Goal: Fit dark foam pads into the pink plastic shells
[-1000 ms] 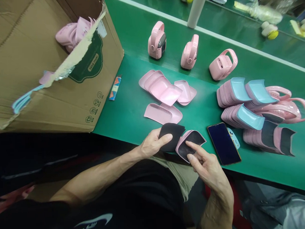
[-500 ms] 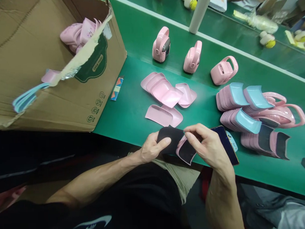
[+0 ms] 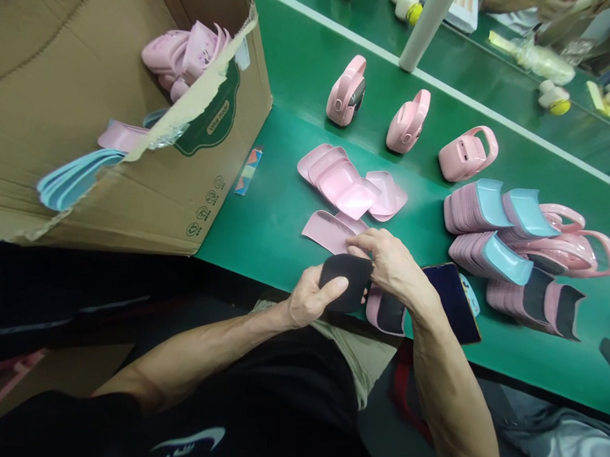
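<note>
- Our left hand (image 3: 307,298) is just left of the phone (image 3: 452,303), its fingers (image 3: 332,287) narrowly closed, pinching a black-padded piece (image 3: 345,280) against the palm side.
- Our right hand (image 3: 391,265) is just left of the phone too, its fingers (image 3: 359,243) curled narrowly over the upper edge of that piece and touching it.
- Under our right wrist, just left of the phone, lies a small stack of black-padded pink shells (image 3: 385,312).
- The near edge of the green tabletop (image 3: 264,216) runs just below the phone, with our arms reaching over it.
- Farther left of the phone stands a torn cardboard box (image 3: 133,188), holding pink parts (image 3: 184,59) and blue-lined pieces (image 3: 76,180).
- Beyond our hands, up and left of the phone, lie pink trays (image 3: 341,190).
- To the right, black-padded stacks (image 3: 535,304) and blue-lined stacks (image 3: 477,206) sit well apart from the phone.
- Farthest, beyond the phone, stand three pink handled cases (image 3: 409,121).
</note>
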A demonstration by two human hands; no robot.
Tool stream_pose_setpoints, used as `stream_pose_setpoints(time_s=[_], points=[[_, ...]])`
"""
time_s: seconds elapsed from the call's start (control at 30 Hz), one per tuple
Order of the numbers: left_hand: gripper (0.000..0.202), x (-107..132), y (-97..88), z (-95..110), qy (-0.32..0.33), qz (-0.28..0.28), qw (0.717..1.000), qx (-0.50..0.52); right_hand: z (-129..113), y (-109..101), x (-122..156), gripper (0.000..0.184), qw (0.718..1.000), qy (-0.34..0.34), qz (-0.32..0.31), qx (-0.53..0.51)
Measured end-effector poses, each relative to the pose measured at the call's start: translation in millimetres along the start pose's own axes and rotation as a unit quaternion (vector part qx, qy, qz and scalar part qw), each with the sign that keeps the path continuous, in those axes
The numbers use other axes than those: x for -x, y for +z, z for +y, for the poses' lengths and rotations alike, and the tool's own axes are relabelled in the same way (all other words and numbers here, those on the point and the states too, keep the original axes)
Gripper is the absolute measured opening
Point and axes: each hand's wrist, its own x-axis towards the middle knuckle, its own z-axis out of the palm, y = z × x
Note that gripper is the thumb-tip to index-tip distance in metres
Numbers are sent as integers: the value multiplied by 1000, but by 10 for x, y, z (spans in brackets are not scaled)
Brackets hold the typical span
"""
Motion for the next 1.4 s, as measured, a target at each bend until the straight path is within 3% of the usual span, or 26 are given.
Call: stream_pose_setpoints(time_s=[0.1,0.3,0.47,0.6,0.77,0.93,1.1,1.3,1.4], points=[[54,-6,-2,26,-1,-6,1000,-7,1,20,-3,23,999,12,30,-42],[46,-9,-19,57,31,-31,998,-42,153,-94,188,15,956,76,252,-129],[50,-35,-20,74,22,-44,997,-61,347,-243,596,18,916,184,314,-167],[54,-72,-51,87,19,-55,991,-124,516,-227,939,26,904,194,323,-201],[54,-97,-87,73,8,-58,986,-157,597,-137,1166,20,923,185,273,-197],[50,-107,-46,95,-1,-64,988,-140,464,-95,1074,12,958,89,223,-158],[47,-122,-16,111,2,-68,990,-122,380,1,920,12,964,39,216,-153],[46,-126,-38,111,-3,-73,987,-144,380,158,876,15,957,43,265,-113],[46,-132,-34,122,-2,-77,987,-144,382,218,987,18,936,88,321,-116]])
